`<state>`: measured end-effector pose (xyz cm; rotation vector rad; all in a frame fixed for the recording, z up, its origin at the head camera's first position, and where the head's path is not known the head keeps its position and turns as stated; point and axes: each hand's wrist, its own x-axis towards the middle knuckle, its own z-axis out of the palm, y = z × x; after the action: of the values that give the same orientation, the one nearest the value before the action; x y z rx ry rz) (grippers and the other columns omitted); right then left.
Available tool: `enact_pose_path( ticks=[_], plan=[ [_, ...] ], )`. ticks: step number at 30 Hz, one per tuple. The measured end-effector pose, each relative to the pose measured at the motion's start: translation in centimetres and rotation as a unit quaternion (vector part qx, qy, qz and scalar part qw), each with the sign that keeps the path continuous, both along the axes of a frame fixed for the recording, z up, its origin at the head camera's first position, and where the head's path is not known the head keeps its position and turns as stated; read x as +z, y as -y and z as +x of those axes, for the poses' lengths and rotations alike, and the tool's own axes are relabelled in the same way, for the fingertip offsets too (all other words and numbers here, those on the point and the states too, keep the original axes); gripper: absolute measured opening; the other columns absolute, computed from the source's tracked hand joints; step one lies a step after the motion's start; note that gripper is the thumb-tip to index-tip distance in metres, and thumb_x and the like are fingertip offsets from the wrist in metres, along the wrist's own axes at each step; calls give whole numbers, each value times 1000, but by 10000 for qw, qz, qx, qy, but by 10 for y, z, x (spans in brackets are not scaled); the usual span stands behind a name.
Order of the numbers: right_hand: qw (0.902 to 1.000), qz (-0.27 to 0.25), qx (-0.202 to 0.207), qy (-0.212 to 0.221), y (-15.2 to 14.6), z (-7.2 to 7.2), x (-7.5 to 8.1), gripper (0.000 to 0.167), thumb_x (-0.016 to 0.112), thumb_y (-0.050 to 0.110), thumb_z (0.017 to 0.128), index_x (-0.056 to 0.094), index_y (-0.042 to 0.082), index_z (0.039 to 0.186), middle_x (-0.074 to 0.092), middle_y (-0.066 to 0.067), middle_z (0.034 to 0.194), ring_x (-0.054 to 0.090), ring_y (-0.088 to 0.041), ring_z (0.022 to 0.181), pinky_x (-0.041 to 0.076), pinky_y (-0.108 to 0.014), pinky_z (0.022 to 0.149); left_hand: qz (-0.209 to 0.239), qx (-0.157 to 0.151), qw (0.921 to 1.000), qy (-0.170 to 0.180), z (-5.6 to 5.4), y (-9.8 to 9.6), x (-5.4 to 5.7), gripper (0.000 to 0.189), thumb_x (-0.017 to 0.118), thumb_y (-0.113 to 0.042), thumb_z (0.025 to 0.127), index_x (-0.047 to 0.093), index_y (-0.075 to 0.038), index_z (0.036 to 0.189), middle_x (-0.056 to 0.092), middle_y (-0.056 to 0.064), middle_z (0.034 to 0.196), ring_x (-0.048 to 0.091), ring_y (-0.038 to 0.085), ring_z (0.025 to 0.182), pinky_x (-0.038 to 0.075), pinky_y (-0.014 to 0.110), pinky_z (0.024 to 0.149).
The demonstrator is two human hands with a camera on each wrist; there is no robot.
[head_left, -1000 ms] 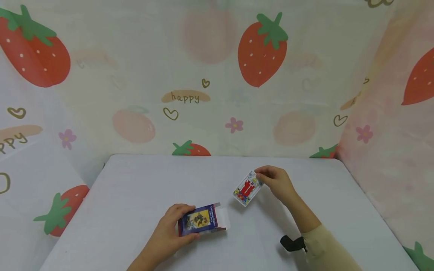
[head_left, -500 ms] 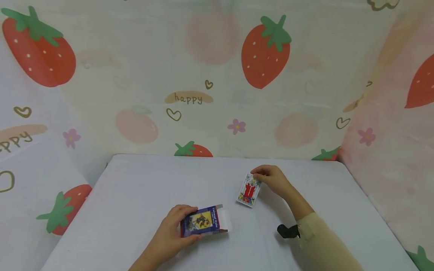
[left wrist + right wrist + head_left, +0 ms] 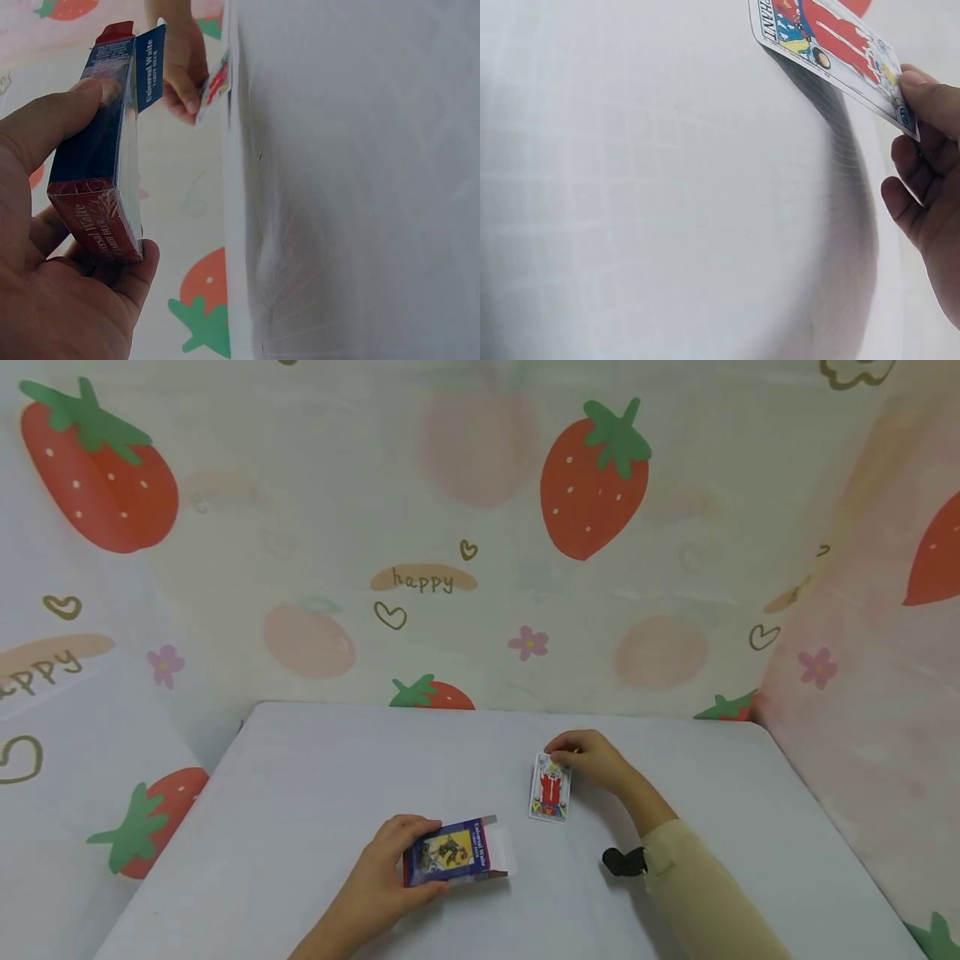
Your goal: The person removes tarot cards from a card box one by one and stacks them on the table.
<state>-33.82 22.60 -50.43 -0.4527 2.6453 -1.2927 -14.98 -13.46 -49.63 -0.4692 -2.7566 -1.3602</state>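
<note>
Below, each element of the scene at this moment.

Left hand point(image 3: 378, 881): at the near centre of the table, fingers and thumb curled round a card box, thumb along its upper face.

Card box point(image 3: 448, 852): blue with a yellow picture panel, red at its closed end in the left wrist view point(image 3: 101, 187); lying long side left to right. Its white end flap point(image 3: 498, 847) stands open toward the right.

Right hand point(image 3: 592, 758): farther and to the right of the box, thumb and fingertips pinching the far end of one tarot card.

Tarot card point(image 3: 550, 787): face up, showing a red figure; long axis running near to far. The right wrist view shows it point(image 3: 832, 56) held by one corner and tilted above its shadow, the free end lifted off the cloth.

Table point(image 3: 300, 777): covered in plain white cloth.

Backdrop point(image 3: 465, 527): pale fabric printed with strawberries, hearts, flowers and the word "happy", rising behind and on both sides.

Sleeve point(image 3: 705, 902): beige, on the right forearm, with a black wrist device point(image 3: 622, 860) beside it.
</note>
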Motion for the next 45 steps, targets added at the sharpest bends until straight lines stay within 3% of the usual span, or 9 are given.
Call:
enact_pose_path(
  ticks=[6, 14, 19, 31, 37, 45],
  plan=[
    [9999, 39, 91, 81, 4, -5, -7, 13, 68, 15, 99, 76, 9, 108, 70, -4, 98, 57, -17, 87, 50, -27, 74, 15, 25, 10000, 62, 0, 0, 1, 69, 94, -31, 74, 61, -32, 134, 53, -17, 132, 51, 7, 121, 47, 48, 111],
    [9995, 192, 185, 156, 7, -9, -15, 12, 67, 14, 100, 76, 12, 107, 72, -2, 106, 61, -16, 97, 52, -31, 87, 1, -56, 10000, -39, -1, 1, -1, 72, 94, -32, 74, 62, -22, 137, 52, -19, 132, 51, 7, 123, 47, 44, 111],
    [9993, 240, 215, 187, 8, -10, -17, 12, 67, 15, 100, 76, 13, 108, 71, -2, 108, 61, -17, 100, 52, -33, 90, 26, -78, 10000, -50, 0, 2, -2, 72, 94, -34, 73, 62, -22, 137, 51, -19, 132, 51, 7, 124, 47, 45, 111],
    [9983, 489, 303, -89, 10, -9, -16, 12, 71, 14, 97, 76, 17, 108, 70, 0, 111, 61, -17, 104, 51, -39, 96, 62, -27, 10000, 48, -1, 1, -2, 73, 94, -32, 73, 62, -22, 137, 52, -18, 132, 51, 8, 124, 46, 48, 111],
    [9991, 328, -169, -185, 6, 0, -7, 12, 69, 15, 98, 75, 15, 109, 70, -1, 109, 59, -19, 96, 52, -33, 83, 101, -68, 9999, 89, 0, 0, 0, 73, 94, -31, 73, 62, -22, 137, 51, -20, 133, 49, 8, 125, 45, 45, 113],
    [9982, 128, -328, -477, 10, 29, 15, 20, 70, 19, 98, 74, 8, 115, 69, -1, 105, 57, -21, 92, 49, -29, 73, 66, 40, 10000, -47, 1, 0, 3, 71, 95, -30, 72, 63, -25, 135, 53, -17, 132, 51, 9, 124, 46, 49, 111]
  ],
)
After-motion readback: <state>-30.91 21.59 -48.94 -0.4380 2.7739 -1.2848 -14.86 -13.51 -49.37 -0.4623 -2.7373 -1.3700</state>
